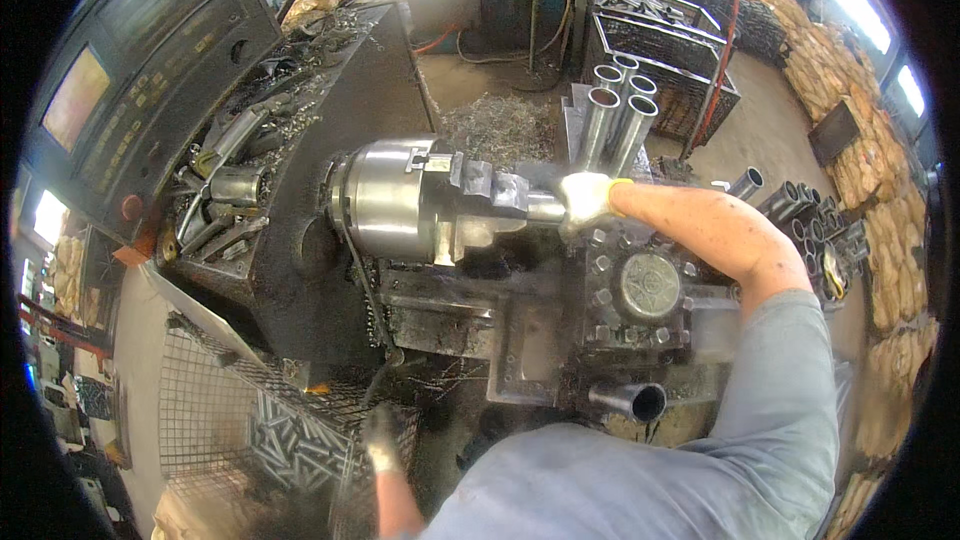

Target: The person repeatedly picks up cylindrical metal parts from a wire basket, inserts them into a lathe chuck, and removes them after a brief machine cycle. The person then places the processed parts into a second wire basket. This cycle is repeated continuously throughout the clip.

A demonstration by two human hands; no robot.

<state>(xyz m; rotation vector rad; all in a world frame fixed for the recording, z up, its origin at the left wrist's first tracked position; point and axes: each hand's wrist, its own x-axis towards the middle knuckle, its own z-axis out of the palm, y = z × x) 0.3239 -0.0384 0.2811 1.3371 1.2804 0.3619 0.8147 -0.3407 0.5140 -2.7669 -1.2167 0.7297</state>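
Note:
My right hand (590, 198), in a white glove, is closed around the outer end of a short metal tube (546, 206). The tube's other end sits between the stepped jaws (490, 185) of a shiny lathe chuck (390, 200). Just below that hand is the bolted square tool post (648, 285). My left hand (382, 440), gloved and smeared, is low beside the wire-mesh basket, near a dark lever (385, 375); its fingers cannot be made out. A dark tube (630, 400) lies with its open end toward the lower right of the tool post.
Several upright tubes (630, 115) stand behind my right hand. More tubes (805, 225) lie at the right. The mesh basket (195, 400) at lower left holds cut pieces. Tools and shavings cover the lathe headstock (350, 60). A metal crate (665, 50) and stacked sacks (850, 120) stand behind.

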